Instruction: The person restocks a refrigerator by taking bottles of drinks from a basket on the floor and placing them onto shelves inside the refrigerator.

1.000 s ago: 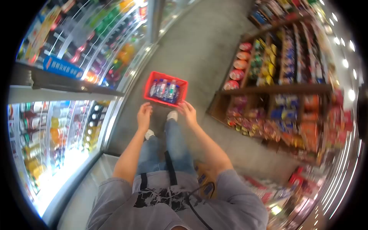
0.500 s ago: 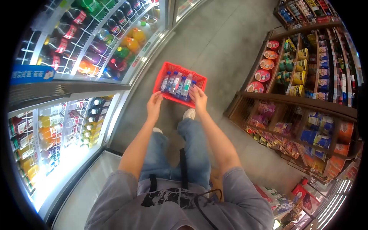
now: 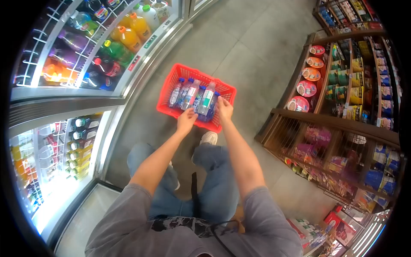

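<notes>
at twelve o'clock, just past your shoe (image 3: 209, 138), is a red basket (image 3: 165, 92) with bottles (image 3: 207, 99) leaning in it. your left hand (image 3: 186, 121) is at its six o'clock edge and your right hand (image 3: 224, 109) at its four o'clock side. both have bent fingers, but i can't tell if they grip anything. a drinks fridge (image 3: 85, 103) stands at ten o'clock.

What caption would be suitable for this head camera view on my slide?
Left hand and right hand at a red basket of bottles, between a lit drinks cooler and stocked shelves.
</notes>
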### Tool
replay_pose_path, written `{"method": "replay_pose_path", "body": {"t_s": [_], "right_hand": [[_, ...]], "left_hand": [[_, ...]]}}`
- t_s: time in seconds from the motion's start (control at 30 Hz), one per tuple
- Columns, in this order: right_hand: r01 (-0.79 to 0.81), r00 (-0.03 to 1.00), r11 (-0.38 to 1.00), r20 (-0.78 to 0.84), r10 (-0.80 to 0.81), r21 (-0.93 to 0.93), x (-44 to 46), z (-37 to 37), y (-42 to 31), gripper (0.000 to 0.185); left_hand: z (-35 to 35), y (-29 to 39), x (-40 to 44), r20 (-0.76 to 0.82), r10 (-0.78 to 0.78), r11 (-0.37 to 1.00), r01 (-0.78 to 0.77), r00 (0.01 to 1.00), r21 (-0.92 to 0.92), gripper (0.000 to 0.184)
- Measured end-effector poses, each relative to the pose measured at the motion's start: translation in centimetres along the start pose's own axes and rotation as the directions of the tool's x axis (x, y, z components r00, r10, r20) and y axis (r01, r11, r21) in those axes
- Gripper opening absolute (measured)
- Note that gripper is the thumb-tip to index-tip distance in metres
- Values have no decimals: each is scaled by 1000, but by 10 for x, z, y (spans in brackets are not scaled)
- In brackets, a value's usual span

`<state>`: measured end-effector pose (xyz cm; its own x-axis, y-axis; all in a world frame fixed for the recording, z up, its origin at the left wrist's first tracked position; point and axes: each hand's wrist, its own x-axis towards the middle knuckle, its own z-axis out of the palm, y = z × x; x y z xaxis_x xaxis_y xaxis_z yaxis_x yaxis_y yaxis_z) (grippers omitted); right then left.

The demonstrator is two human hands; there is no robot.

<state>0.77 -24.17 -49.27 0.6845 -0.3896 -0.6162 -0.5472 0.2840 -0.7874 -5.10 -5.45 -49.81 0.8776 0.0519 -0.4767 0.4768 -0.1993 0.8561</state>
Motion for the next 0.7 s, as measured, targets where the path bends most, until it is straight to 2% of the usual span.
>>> {"method": "replay_pose_path", "body": {"t_s": [0.03,0.07,0.1,0.17,0.2,0.23,0.3,0.37,0.43,0.5,0.57,0.63,0.7], "right_hand": [[-28,999,995,-46,24,-95,16,3,10,50],[-56,997,986,-58,47,-159,30,7,20,53],[-59,997,984,-56,50,-165,45,10,35,53],[82,987,964,-117,-115,-253,70,19,66,55],[64,986,953,-131,-107,-297,80,21,74,64],[76,985,952,-124,-117,-297,89,23,81,64],[16,982,865,-155,-108,-502,102,25,92,69],[6,975,839,-184,-126,-544,108,27,103,66],[25,998,849,-30,-49,-528,115,26,114,58],[23,996,828,-59,-67,-561,117,26,118,55],[31,992,801,-81,-99,-598,116,27,108,52],[-32,999,819,-19,26,-573,117,22,105,50],[-46,998,863,2,55,-502,117,20,112,50]], "left_hand": [[11,-17,13,-29,7,1000,-7,1000,-1,42],[20,-35,26,-39,24,996,-21,999,82,51],[27,-46,35,-42,18,997,-15,999,79,51],[41,-60,50,-41,8,968,3,999,251,64],[45,-69,59,24,-12,953,4,1000,304,75],[54,-78,62,-18,33,944,-26,999,328,83],[63,-92,70,2,49,913,-46,999,406,86],[70,-99,75,21,48,908,-53,999,417,85],[73,-96,78,42,49,899,-63,998,433,84],[73,-94,83,36,50,809,-61,998,585,74],[75,-92,84,47,45,836,-64,998,545,69],[79,-98,85,57,39,862,-62,998,503,64],[73,-96,85,64,82,872,-103,995,478,60]]}}
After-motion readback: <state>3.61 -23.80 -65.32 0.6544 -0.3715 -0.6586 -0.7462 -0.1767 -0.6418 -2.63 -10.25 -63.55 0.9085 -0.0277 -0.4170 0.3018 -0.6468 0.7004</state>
